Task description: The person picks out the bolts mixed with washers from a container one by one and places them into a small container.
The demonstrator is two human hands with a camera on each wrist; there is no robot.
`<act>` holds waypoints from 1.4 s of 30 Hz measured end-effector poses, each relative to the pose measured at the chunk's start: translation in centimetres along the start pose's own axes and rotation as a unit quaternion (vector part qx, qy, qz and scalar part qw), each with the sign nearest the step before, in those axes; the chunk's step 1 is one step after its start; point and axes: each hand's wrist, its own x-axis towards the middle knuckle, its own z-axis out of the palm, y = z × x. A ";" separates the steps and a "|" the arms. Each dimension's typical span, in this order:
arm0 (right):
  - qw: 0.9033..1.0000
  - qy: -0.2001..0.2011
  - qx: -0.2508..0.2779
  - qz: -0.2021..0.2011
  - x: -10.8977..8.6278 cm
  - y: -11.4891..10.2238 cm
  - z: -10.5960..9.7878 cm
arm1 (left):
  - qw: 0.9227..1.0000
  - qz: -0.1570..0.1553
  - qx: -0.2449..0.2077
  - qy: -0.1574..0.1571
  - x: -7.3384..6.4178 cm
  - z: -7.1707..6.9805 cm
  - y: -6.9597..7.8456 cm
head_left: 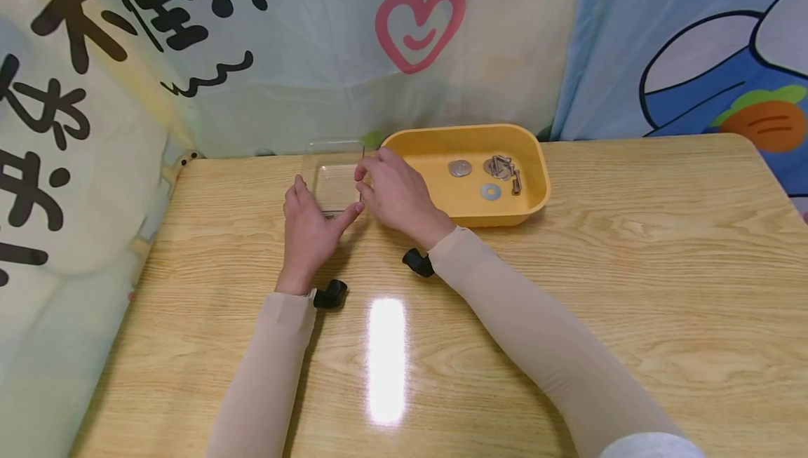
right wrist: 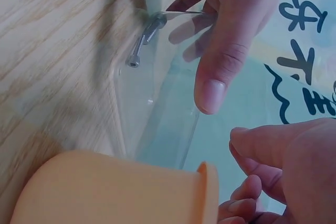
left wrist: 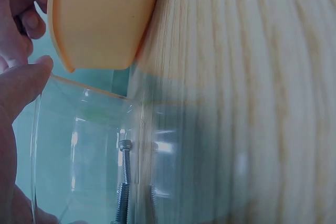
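Note:
My left hand (head_left: 306, 237) grips the near end of a clear plastic box (head_left: 337, 191), thumb along one side and fingers around the other. Through the box wall, socket-head bolts (left wrist: 125, 163) show lying on its bottom. Over the box's right rim hovers my right hand (head_left: 404, 195), beside a yellow tray (head_left: 467, 221). Its thumb and index fingertip (right wrist: 239, 136) come together and the other fingers curl in; I cannot tell whether something small is between them. In the tray lie several bolts (head_left: 516, 183), a grey flat washer (head_left: 490, 192) and a silvery disc (head_left: 459, 167).
The wooden table (head_left: 631, 268) carries the box and tray near its back edge. A printed curtain (head_left: 303, 93) hangs right behind them and along the left side. Black wrist-worn pieces (head_left: 331, 294) stick out at both cuffs.

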 end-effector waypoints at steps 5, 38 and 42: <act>1.000 0.013 0.007 0.000 -0.4 0.4 -0.1 | 1.000 0.001 -0.002 -0.001 0.0 0.0 -0.1; 0.990 0.097 0.101 0.030 -3.3 3.5 -1.9 | 1.000 -0.012 -0.009 -0.009 -0.1 0.1 -0.1; 0.988 0.103 0.110 0.026 -3.2 3.7 -2.1 | 1.000 -0.013 -0.004 -0.005 -0.1 0.0 0.0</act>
